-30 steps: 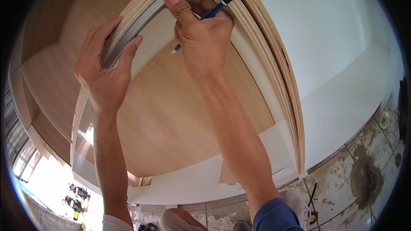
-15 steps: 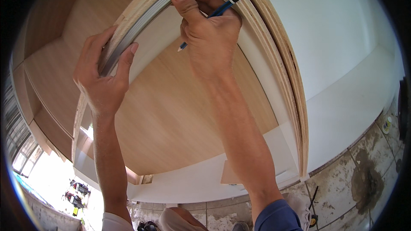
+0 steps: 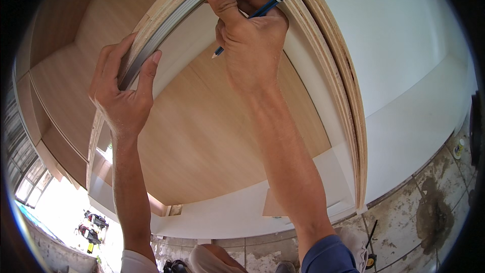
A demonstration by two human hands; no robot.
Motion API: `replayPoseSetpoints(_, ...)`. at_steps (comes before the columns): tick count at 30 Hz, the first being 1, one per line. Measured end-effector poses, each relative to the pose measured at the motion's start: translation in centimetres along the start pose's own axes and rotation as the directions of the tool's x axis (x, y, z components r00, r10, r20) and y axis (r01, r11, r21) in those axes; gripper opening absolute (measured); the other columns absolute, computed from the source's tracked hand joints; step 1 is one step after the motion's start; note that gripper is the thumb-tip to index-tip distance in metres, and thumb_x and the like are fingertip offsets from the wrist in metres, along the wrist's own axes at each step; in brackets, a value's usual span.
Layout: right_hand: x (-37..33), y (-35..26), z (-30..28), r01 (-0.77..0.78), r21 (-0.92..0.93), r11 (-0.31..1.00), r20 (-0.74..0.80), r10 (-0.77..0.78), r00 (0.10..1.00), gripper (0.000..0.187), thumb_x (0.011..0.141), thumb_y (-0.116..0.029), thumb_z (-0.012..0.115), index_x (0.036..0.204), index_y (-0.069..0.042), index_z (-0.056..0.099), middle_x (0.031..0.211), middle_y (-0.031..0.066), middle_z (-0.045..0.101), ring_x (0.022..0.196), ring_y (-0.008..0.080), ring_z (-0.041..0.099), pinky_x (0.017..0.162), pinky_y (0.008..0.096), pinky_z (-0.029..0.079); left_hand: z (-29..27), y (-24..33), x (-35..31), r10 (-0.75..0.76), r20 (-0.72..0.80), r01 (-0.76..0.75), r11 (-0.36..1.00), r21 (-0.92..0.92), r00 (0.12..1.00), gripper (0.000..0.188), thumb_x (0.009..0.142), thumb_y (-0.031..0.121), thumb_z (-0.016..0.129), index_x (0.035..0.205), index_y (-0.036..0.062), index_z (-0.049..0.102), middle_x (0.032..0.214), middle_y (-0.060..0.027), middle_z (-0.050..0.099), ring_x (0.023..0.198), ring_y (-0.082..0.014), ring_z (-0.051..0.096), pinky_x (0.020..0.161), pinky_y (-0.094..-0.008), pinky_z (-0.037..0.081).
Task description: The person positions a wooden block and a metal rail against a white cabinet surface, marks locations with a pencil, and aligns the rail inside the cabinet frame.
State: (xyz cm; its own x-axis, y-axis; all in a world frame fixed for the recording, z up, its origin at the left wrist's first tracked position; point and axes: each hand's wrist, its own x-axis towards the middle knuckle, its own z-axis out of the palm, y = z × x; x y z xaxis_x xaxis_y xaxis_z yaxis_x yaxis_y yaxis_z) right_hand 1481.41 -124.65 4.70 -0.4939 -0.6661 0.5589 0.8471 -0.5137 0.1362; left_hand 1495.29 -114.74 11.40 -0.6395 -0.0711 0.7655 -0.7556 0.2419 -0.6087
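My left hand (image 3: 121, 83) is closed over the plywood edge (image 3: 156, 12) of a cabinet panel and a grey metal rail (image 3: 166, 28) lying along its inner side. The fingers reach over the outer side and the thumb rests on the inner side. Farther up the same rail, my right hand (image 3: 255, 40) is closed with a blue pencil (image 3: 262, 9) held across the palm. The pencil's black end points up to the right and its sharpened tip down to the left. My right thumb lies at the rail; the other fingertips are mostly hidden.
Between my arms is the cabinet's wood-grain inner panel (image 3: 212, 131). Two plywood edges (image 3: 336, 71) stand side by side to the right, with a white compartment (image 3: 399, 35) beyond. The stained tile floor (image 3: 394, 237) holds a tape measure (image 3: 371, 261) and a small bottle (image 3: 458, 149).
The whole view has shifted slightly, moving the scene a little to the right. Both hands keep the same hold, and the pencil stays in my right hand.
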Motion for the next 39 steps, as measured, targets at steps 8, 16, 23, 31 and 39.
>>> replayPoseSetpoints(8,-0.03,-0.08,-0.11,-0.005,-0.027,1.000,0.006,0.005,1.000,0.026,0.087,-0.013,0.084,0.091,0.005,0.066,0.077,0.0027,0.065,0.067,0.0074,0.055,0.061,0.0231,0.045,0.17,-0.02,-0.05,0.024,-0.020,-0.024,1.000,-0.008,1.000,0.035,0.085,0.007,0.083,0.116,0.0011,0.070,0.096,-0.0103,0.069,0.085,-0.0173,0.067,0.074,-0.0285,0.052)
replayPoseSetpoints(16,0.04,-0.16,-0.35,0.012,-0.087,0.996,0.029,-0.010,1.000,0.039,0.086,-0.025,0.085,0.098,0.008,0.067,0.066,-0.0011,0.056,0.055,0.0059,0.046,0.052,0.0235,0.035,0.36,-0.14,-0.12,0.028,-0.029,-0.029,0.999,-0.027,0.999,0.036,0.084,0.006,0.083,0.117,0.0017,0.070,0.095,-0.0094,0.068,0.083,-0.0168,0.065,0.073,-0.0280,0.051)
replayPoseSetpoints(23,0.09,-0.30,-0.10,-0.038,0.006,0.999,-0.010,0.038,0.999,0.022,0.086,-0.008,0.084,0.091,0.005,0.067,0.082,0.0071,0.069,0.071,0.0101,0.063,0.066,0.0246,0.052,0.44,0.04,-0.10,0.026,-0.027,-0.027,0.999,-0.036,0.999,0.036,0.084,0.004,0.082,0.118,0.0015,0.070,0.096,-0.0092,0.068,0.084,-0.0169,0.065,0.074,-0.0282,0.052)
replayPoseSetpoints(31,0.06,-0.31,0.05,-0.065,0.026,0.998,-0.010,0.066,0.998,0.021,0.087,-0.008,0.082,0.092,0.006,0.067,0.083,0.0078,0.069,0.073,0.0111,0.064,0.067,0.0250,0.052,0.19,-0.10,-0.03,0.021,-0.005,-0.021,0.999,-0.033,1.000,0.035,0.085,0.005,0.082,0.118,0.0011,0.070,0.097,-0.0093,0.068,0.086,-0.0165,0.065,0.075,-0.0278,0.052)
replayPoseSetpoints(39,0.16,-0.41,-0.12,-0.077,0.027,0.997,0.004,0.077,0.997,0.023,0.087,-0.008,0.082,0.093,0.007,0.066,0.084,0.0089,0.069,0.075,0.0118,0.065,0.068,0.0252,0.053,0.31,-0.09,-0.07,-0.011,-0.012,0.010,0.999,-0.052,1.000,0.036,0.083,0.007,0.083,0.117,0.0018,0.071,0.094,-0.0091,0.067,0.084,-0.0178,0.067,0.072,-0.0297,0.053)
